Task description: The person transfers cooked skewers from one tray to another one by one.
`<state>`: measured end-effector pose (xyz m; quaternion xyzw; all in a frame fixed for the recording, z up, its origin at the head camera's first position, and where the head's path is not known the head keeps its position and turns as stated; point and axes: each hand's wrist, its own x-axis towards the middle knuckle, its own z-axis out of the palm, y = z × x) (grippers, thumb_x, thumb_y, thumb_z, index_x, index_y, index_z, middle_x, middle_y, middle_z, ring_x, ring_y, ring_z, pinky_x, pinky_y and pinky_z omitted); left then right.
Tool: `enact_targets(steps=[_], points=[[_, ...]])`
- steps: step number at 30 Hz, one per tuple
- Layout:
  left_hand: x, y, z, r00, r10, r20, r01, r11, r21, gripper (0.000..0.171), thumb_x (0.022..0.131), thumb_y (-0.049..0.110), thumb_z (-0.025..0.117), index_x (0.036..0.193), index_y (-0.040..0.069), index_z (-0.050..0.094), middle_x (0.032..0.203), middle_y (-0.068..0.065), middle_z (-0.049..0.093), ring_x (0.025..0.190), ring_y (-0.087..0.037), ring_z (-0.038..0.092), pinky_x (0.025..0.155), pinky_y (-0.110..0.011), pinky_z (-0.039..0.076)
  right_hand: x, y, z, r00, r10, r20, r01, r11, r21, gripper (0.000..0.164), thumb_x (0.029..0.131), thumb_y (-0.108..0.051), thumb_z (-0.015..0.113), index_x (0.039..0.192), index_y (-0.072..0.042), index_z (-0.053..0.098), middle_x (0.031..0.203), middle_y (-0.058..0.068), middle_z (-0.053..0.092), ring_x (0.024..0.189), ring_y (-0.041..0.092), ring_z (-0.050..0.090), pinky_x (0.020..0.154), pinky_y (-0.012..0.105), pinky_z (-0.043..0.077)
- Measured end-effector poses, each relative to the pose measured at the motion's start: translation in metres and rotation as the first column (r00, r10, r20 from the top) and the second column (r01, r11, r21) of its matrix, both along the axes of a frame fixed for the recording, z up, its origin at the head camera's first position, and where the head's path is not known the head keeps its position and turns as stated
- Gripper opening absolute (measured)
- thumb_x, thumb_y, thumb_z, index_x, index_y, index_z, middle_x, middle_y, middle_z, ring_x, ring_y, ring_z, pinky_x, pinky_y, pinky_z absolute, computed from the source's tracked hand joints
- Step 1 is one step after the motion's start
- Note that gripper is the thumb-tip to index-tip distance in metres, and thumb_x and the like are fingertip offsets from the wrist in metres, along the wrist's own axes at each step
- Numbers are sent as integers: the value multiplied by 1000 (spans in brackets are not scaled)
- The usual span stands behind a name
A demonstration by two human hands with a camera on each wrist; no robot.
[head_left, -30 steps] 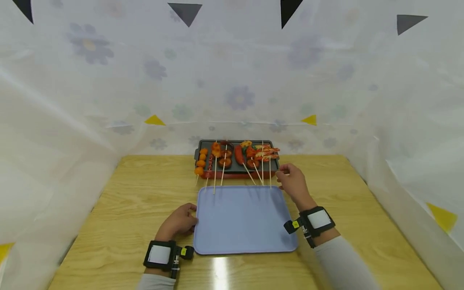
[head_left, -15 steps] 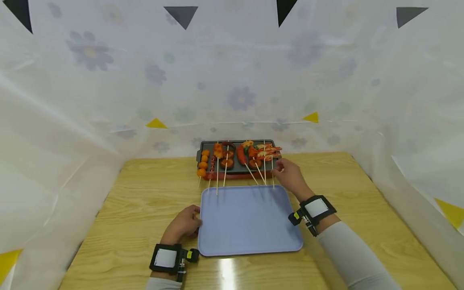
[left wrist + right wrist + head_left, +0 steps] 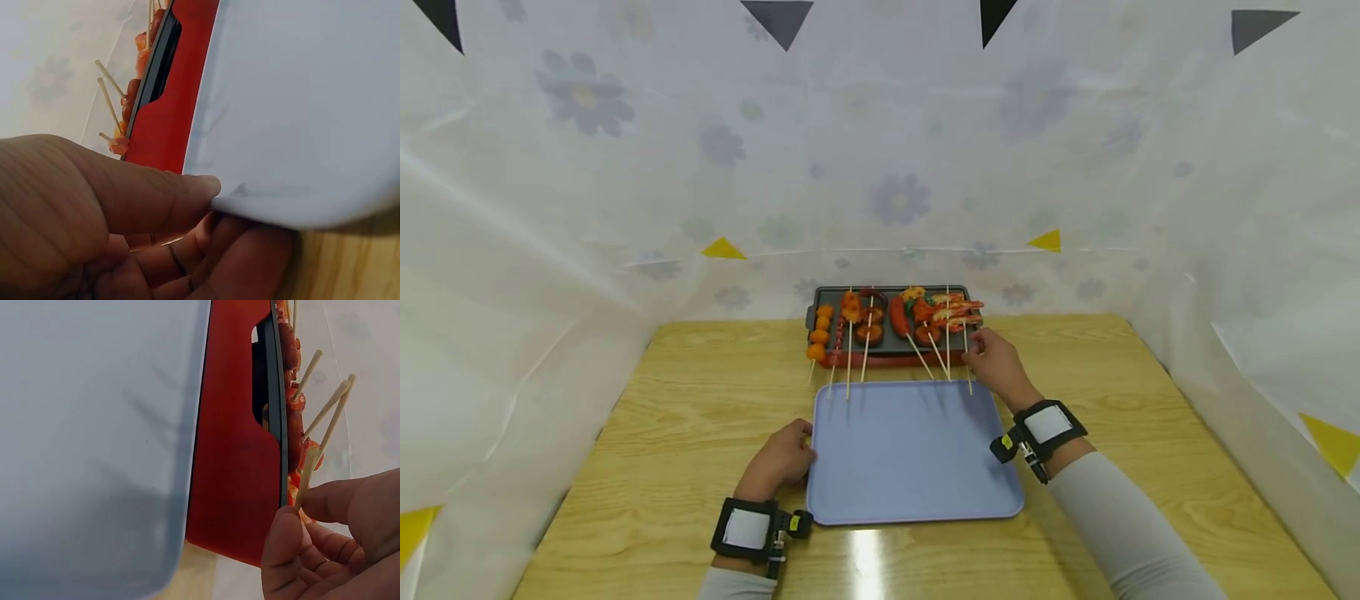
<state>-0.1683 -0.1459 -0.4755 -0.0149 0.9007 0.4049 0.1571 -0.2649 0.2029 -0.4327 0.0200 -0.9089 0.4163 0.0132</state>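
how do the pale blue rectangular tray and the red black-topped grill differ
The pale blue rectangular tray is shallow and bears no food; the red black-topped grill stands taller and bears wooden food skewers. The tray is in front, the grill behind. Both are roughly rectangular.

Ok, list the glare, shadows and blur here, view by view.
Head: bright glare streak on the table, just below the tray in the picture; left wrist: tray's lower right corner blurred, sheet washed out at upper left; right wrist: soft dark streaks, probably shadows, across the tray.
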Motion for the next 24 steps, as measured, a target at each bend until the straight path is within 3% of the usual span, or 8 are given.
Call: enact_targets(steps=[7, 14, 24], points=[[1, 2, 0, 1000, -1, 3, 1, 1000, 1, 38, 91, -1, 54, 128, -7, 51, 77, -9, 54, 62, -21, 55, 53, -31, 47, 1, 3, -2, 997, -18, 81, 21, 999, -35, 36, 98, -8, 52, 132, 6, 48, 98, 23, 64, 71, 22, 62, 62, 34, 53], [3, 2, 3, 1000, -11, -15, 11, 1000, 9, 39, 90, -1, 52, 128, -9, 50, 77, -9, 54, 62, -21, 55, 53, -32, 47, -1, 8, 5, 987, 18, 161, -7, 998, -63, 38, 96, -6, 49, 131, 9, 47, 97, 22, 60, 71, 23, 60, 69, 44, 56], [-2, 0, -1, 1000, -14, -18, 13, 999, -38, 38, 91, 1, 53, 127, -7, 51, 78, -9, 54, 65, -22, 54, 55, -32, 45, -6, 18, 11, 939, 114, 326, -46, 977, -209, 47, 100, -8, 45, 143, 8, 35, 118, 26, 50, 76, 21, 50, 72, 42, 53]])
